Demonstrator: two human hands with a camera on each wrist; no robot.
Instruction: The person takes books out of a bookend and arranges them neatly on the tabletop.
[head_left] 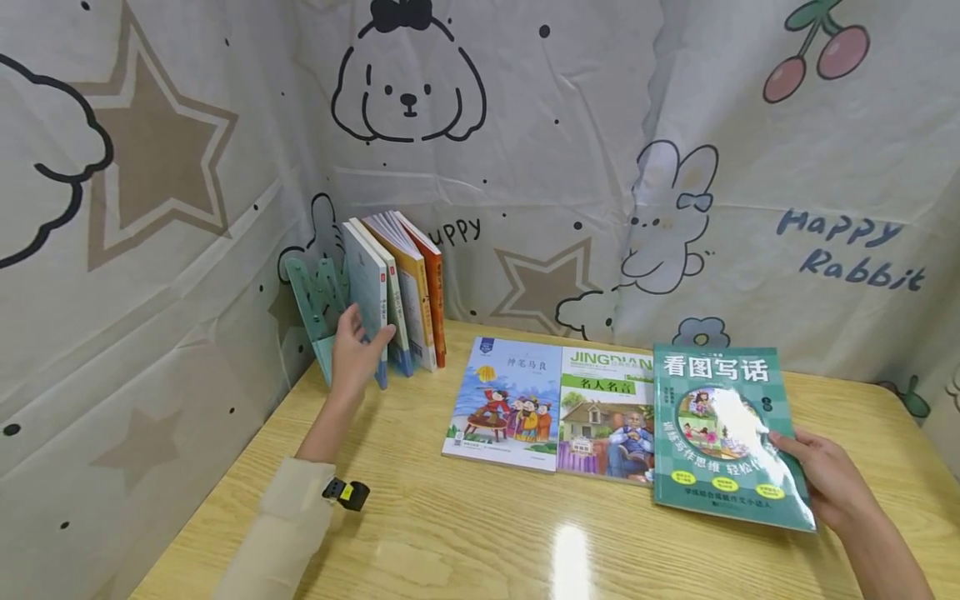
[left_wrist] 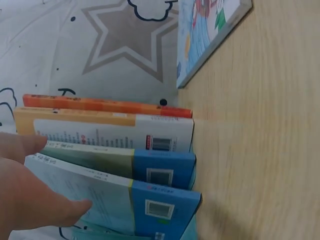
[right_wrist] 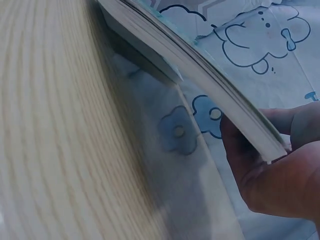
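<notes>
My left hand (head_left: 357,354) is at the nearest light blue book (head_left: 365,271) of an upright row, its thumb by the spines and its fingers beside the cover. In the left wrist view the fingers (left_wrist: 62,207) overlap that cover, loosely extended. My right hand (head_left: 825,475) grips the right edge of a green book (head_left: 787,417), thumb on the cover and fingers beneath. The right wrist view shows its page edges (right_wrist: 215,87) tilted, the gripped side raised above the table. Its left side overlaps a house-covered book (head_left: 600,417).
A blue illustrated book (head_left: 502,400) lies flat left of the house-covered one. In the row also stand a second pale book (head_left: 397,308), a yellow book (head_left: 420,300) and an orange book (head_left: 435,292). A green bookend (head_left: 303,300) leans at the left. Printed cloth (head_left: 525,167) hangs behind the wooden table (head_left: 450,533).
</notes>
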